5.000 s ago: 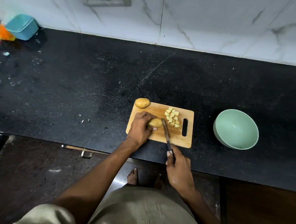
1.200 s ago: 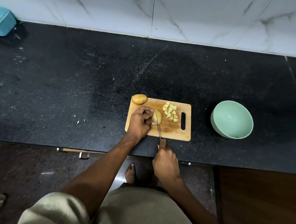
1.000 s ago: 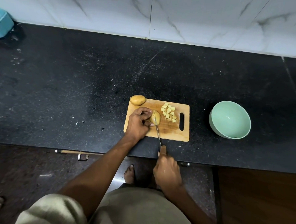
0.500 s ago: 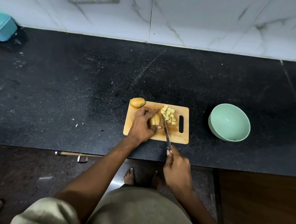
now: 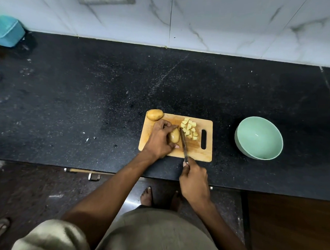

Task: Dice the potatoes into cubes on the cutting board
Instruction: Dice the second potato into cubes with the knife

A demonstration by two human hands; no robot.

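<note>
Left hand clamped on potato, right hand wrapped round knife handle.
Potato sits mid cutting board, long axis running away from me; blade lies parallel, just right of it, so I read a lengthwise cut next. Cubes piled beyond the blade, whole potato at far-left corner, green bowl right on tabletop. No readable labels.

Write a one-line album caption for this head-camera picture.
Left hand steadies a potato on the wooden cutting board while the right hand sets a knife beside it, near diced cubes.
</note>
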